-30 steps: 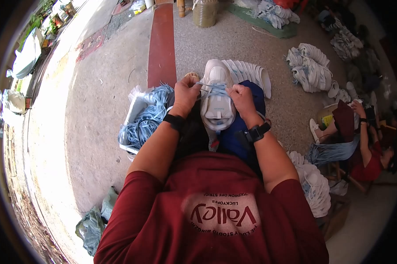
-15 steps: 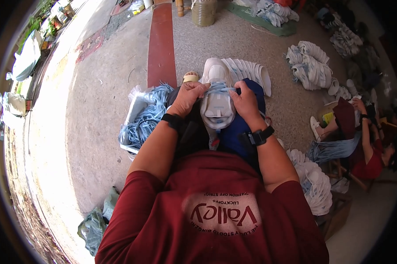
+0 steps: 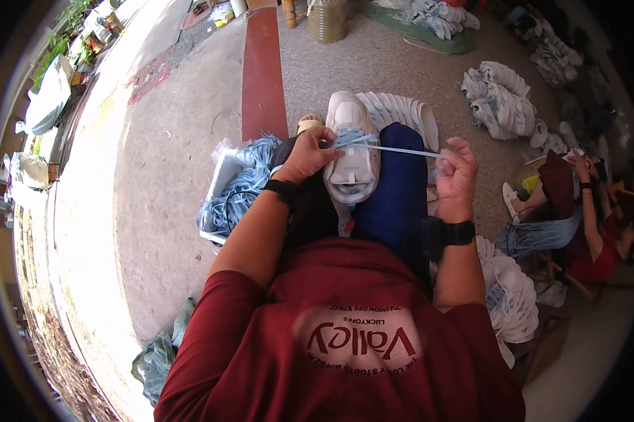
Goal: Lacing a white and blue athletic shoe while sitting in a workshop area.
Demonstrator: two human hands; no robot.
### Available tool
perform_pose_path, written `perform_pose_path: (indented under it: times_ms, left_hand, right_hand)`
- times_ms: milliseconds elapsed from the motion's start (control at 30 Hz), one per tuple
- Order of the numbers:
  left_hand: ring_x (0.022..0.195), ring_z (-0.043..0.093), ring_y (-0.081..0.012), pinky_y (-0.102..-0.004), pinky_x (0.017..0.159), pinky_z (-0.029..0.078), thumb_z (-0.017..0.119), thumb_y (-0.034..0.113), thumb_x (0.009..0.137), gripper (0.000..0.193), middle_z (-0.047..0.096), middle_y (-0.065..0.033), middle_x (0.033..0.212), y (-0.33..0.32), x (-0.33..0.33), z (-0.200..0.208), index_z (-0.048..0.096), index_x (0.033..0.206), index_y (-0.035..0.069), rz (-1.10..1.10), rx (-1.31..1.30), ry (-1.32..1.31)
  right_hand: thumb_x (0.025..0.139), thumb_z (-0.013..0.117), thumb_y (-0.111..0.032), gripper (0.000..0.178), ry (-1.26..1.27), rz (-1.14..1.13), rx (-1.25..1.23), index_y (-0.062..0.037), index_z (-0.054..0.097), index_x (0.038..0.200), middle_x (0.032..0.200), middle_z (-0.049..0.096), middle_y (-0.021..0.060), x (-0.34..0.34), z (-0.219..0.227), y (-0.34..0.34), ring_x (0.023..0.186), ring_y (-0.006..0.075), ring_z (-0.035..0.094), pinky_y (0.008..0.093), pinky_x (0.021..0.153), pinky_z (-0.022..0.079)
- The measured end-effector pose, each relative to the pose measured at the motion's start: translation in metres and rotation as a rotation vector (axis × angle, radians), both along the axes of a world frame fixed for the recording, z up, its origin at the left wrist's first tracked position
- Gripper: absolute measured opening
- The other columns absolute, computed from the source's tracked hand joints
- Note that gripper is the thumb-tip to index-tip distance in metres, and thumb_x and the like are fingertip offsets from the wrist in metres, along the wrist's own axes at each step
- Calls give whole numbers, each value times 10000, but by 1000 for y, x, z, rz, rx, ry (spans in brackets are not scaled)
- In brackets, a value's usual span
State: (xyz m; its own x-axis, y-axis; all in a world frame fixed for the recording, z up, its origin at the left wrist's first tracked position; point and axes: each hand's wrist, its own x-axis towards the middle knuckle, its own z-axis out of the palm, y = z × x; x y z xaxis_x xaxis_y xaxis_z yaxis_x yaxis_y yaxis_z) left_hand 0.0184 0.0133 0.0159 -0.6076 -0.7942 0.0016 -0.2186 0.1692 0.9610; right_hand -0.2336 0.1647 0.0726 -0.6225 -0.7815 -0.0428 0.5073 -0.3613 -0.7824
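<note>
A white sneaker (image 3: 350, 116) rests on my lap with its toe pointing away from me and its padded tongue toward me. Light blue lace crosses its upper. Out to the right, my right hand (image 3: 457, 181) pinches one end of the shoelace (image 3: 407, 150), which runs taut from the shoe. My left hand (image 3: 307, 156) is closed at the shoe's left edge, its thumb and fingers pinched by the lacing; the bit of lace between them is mostly hidden.
By my left leg stands a white basket (image 3: 215, 186) heaped with blue laces (image 3: 243, 190). Stacked white shoe uppers (image 3: 400, 116) lie beyond my knees, with more piles (image 3: 500, 102) at right. A co-worker in red (image 3: 591, 246) sits at far right. A green bag (image 3: 155, 362) lies at lower left.
My right hand has moved from the shoe out to the right, drawing the lace into a straight line. My left hand stays beside the shoe.
</note>
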Motion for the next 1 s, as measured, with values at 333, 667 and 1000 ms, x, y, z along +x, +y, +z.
perform_pose_path:
  times_ms: [333, 667, 1000]
  left_hand:
    - [627, 529, -81, -245, 587, 441, 696, 83, 761, 140, 587, -25, 631, 30, 29, 23, 602, 721, -14, 230, -286, -122]
    - [679, 552, -79, -233, 635, 456, 672, 38, 786, 57, 634, -11, 732, 30, 85, 18, 625, 776, 6, 99, -247, 61]
    - [708, 615, -192, -280, 640, 472, 653, 9, 736, 108, 635, -85, 808, 21, 98, 27, 646, 842, 22, 183, -574, -197]
  right_hand:
    - [723, 549, 114, 208, 32, -21, 107, -37, 543, 868, 652, 445, -7, -31, -35, 34, 474, 69, 343, 195, 446, 279]
    - [765, 592, -5, 50, 1060, 83, 358, -28, 549, 750, 570, 474, -2, -32, -22, 33, 486, 108, 461, 274, 447, 350]
    - [720, 652, -92, 100, 1963, 145, 278, -38, 608, 791, 640, 534, 153, -27, 48, 31, 611, 345, 541, 370, 519, 408]
